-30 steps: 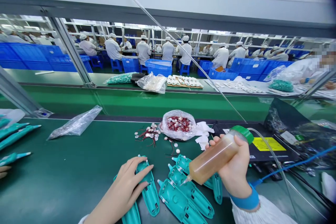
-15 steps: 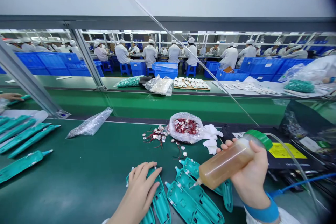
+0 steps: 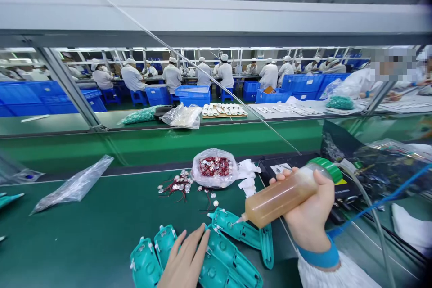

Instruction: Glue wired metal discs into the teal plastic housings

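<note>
The left hand (image 3: pixel 185 258) lies open, with fingers straight and a little apart, pressing down on a group of teal shells (image 3: pixel 224 254). It does not close around anything; it seems to be there to keep the shells steady. The hand hides part of them, and the bottom edge of the view cuts them off. The right hand (image 3: pixel 312 209) makes a firm, full grip around a squeeze bottle (image 3: pixel 280 201) of amber liquid. The bottle is tilted down, probably so that the liquid stays at the nozzle (image 3: pixel 240 219), which points at a shell. I cannot tell if the tip touches it. A clear tube (image 3: pixel 371 216) leaves the bottle's green cap, and a blue strap (image 3: pixel 319 257) circles the right wrist.

Farther up the green belt (image 3: pixel 67 243) are a bag of small red-wired parts (image 3: pixel 214 167), loose metal discs (image 3: pixel 175 184), and white tissue (image 3: pixel 248 175). Its contents are hard to make out. Beyond them, people in white (image 3: pixel 172 76) sit at another line among blue crates (image 3: pixel 192 96).
</note>
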The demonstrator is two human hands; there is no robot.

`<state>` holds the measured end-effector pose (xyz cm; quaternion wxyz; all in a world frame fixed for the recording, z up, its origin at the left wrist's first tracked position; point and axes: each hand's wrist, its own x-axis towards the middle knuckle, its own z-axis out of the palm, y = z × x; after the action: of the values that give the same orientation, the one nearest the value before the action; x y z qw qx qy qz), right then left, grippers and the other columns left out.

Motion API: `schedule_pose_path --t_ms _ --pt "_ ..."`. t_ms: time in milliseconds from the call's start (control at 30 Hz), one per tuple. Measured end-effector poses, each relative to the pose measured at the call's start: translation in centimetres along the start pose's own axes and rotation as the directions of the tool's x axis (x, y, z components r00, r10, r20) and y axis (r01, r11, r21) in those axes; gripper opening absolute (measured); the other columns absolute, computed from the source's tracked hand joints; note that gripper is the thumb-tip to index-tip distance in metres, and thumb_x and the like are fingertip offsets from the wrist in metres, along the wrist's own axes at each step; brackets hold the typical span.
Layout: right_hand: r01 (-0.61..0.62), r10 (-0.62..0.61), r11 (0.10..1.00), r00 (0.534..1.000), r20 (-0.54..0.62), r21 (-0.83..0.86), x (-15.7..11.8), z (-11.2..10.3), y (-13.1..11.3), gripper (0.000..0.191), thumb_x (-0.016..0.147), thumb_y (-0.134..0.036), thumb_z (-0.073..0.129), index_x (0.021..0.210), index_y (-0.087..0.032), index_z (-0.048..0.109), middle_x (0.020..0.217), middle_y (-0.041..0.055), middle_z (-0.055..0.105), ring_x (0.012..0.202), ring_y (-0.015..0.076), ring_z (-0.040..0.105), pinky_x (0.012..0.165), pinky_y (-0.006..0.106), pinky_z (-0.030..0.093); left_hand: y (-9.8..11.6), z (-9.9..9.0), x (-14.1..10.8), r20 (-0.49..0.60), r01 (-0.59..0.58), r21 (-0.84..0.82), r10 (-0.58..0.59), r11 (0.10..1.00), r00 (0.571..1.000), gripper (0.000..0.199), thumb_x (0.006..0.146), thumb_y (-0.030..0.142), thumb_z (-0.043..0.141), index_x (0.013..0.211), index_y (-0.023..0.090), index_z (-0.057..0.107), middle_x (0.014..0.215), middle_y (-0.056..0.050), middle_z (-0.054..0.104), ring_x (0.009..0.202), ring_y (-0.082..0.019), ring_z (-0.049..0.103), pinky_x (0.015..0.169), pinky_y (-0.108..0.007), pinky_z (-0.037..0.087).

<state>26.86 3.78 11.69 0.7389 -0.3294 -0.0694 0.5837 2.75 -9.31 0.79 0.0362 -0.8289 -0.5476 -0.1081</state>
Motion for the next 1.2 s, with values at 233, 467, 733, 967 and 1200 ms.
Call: schedule_pose_path --t_ms 233,467,733,967,1200 --pt "-0.014 0.014 0.999 1.0 -0.002 0.046 0.1 -0.1 -0.4 0.025 0.068 -0.041 0.045 0.07 -0.018 0.054 0.057 -0.0006 0.054 0.049 0.0144 0.055 0.049 0.031 0.052 1.5 0.5 2.0 0.088 0.12 -0.212 -0.103 0.97 0.991 0.116 0.07 0.0 0.065 0.145 0.035 -0.015 0.151 -0.007 0.036 0.133 -0.032 0.041 0.106 -0.045 0.042" --pt "0.001 -0.001 0.999 1.0 0.005 0.04 0.5 -0.4 -0.9 0.026 0.07 -0.042 0.043 0.071 -0.018 0.053 0.057 -0.0002 0.053 0.051 0.0151 0.055 0.051 0.032 0.052 3.0 -1.2 4.6 0.099 0.147 -0.303 -0.122 0.942 0.988 0.105 0.076 0.004 0.068 0.149 0.031 -0.002 0.151 -0.012 0.035 0.135 -0.028 0.039 0.106 -0.04 0.043" --pt "0.037 -0.037 0.999 0.999 -0.003 0.018 0.8 -0.6 -1.1 0.028 0.059 -0.044 0.052 0.072 -0.019 0.052 0.062 -0.0001 0.051 0.053 0.0152 0.054 0.049 0.031 0.052 3.3 -0.4 6.8 0.058 0.067 -0.276 -0.053 0.959 0.997 0.127 0.064 0.01 0.082 0.148 0.029 -0.011 0.149 -0.018 0.036 0.134 -0.032 0.039 0.104 -0.047 0.045" --pt "0.01 -0.01 1.0 0.998 -0.064 -0.007 0.0 -0.2 -1.2 0.026 0.068 -0.041 0.042 0.067 -0.018 0.054 0.062 0.0008 0.05 0.052 0.0148 0.054 0.048 0.031 0.052 -3.9 -5.6 0.7 -0.035 0.007 -0.015 -0.008 1.0 0.999 0.074 0.083 0.039 0.067 0.144 0.039 0.025 0.146 -0.003 0.044 0.129 -0.028 0.047 0.101 -0.046 0.047" --pt "-0.003 0.001 0.998 1.0 -0.029 -0.063 -0.9 -0.1 -0.3 0.024 0.065 -0.04 0.044 0.069 -0.018 0.053 0.061 0.0011 0.052 0.051 0.0152 0.054 0.048 0.032 0.052 -5.2 -5.1 -3.8 0.028 -0.043 0.228 0.038 0.973 0.999 0.065 0.091 0.055 0.046 0.147 0.033 0.02 0.15 -0.003 0.037 0.133 -0.026 0.043 0.101 -0.036 0.045"
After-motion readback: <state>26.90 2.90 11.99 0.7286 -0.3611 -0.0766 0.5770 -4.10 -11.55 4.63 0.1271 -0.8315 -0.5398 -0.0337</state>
